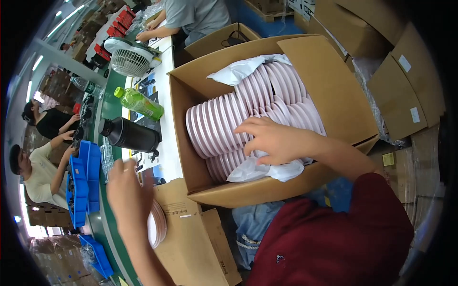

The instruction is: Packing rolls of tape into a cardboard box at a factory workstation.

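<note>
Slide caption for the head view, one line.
Right hand over rows of pale discs in an open cardboard box; left hand blurred.

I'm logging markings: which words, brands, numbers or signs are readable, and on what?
I won't copy wording, only locate it:
Lower brown carton: dark printing.
White carton, top right: dark characters.
Maroon shirt: small emblem.
Green bottle: label unreadably small.
White labels and yellow label, right: too small to read.
</note>
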A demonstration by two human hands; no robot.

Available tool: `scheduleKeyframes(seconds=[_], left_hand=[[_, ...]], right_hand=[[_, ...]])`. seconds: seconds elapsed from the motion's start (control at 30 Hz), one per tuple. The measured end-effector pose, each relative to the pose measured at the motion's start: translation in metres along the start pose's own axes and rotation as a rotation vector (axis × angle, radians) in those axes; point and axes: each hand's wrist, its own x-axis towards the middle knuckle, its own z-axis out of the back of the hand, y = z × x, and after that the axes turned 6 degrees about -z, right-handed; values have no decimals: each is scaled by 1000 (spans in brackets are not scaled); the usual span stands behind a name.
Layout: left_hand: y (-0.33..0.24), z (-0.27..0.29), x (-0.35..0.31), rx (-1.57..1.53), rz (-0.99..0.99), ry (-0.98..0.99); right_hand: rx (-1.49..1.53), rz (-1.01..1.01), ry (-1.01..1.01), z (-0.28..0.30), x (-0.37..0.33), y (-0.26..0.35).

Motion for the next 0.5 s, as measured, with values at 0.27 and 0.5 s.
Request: scheduleKeyframes(seconds=[0.27, 0.5], left_hand=[[-128, -73, 93, -661, -400, 655], [-160, -126, 93, -1042, -255, 1018]], right_hand=[[-98, -19, -42, 31, -10, -14], [-158, -312, -289, 42, -15, -28]])
